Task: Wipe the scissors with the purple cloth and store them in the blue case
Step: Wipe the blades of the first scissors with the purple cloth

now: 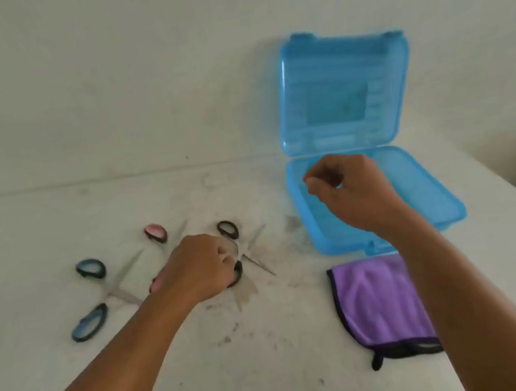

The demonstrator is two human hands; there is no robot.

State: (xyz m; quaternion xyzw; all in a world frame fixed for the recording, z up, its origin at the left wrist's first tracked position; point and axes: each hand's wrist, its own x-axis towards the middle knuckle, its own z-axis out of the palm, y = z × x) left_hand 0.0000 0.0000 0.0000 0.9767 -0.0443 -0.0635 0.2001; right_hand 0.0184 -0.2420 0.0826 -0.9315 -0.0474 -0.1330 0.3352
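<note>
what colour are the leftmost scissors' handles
The leftmost scissors have blue handles edged black; head view.

No legible text; label (338, 102) on blue case (299, 68) blurred.

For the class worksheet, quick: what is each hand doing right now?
Left hand: closed on the black-handled scissors.
Right hand: curled shut, holding nothing.

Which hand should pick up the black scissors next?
The left hand. Its fingers curl on the black scissors right now. The right hand is farther off, hovering over the open blue case and holding nothing, so it would have to reach across.
</note>
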